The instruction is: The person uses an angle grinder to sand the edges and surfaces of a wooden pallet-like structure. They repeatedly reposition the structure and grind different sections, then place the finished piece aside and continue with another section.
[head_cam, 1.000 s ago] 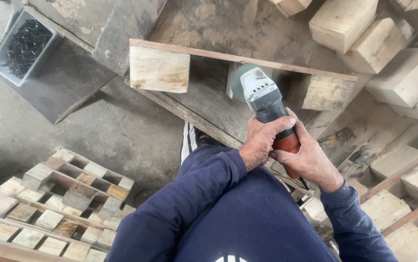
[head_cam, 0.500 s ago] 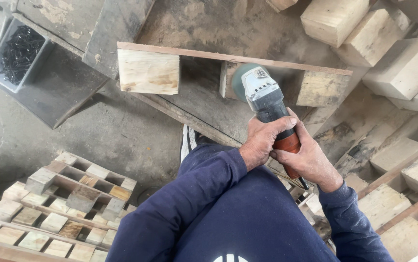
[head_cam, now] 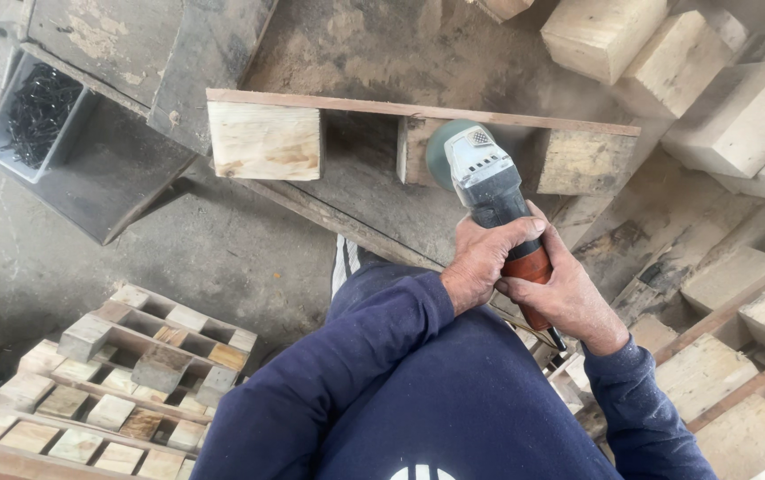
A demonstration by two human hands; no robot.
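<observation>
— right of centre, what are the hands doing?

— both are gripping an angle grinder (head_cam: 487,191). the left hand (head_cam: 482,260) is wrapping its fingers (head_cam: 516,233) closed around the dark grey body, and the right hand (head_cam: 562,295) is closing around the orange rear handle, just behind the left.

— where is the grinder's head sitting?

— the green guard is pressing against the middle wooden block (head_cam: 415,151) of a pallet piece (head_cam: 418,114), a thin plank with three blocks under it, lying on a dark, dusty desk (head_cam: 338,53).

— what else is lying around?

— far left, an open box of dark nails (head_cam: 37,111) is sitting by the desk. near left, stacked pallet pieces (head_cam: 116,382) are resting on the concrete floor (head_cam: 178,258). far right, loose wooden blocks (head_cam: 676,62) are piling up. the person's dark blue sleeves are filling the near edge.
</observation>
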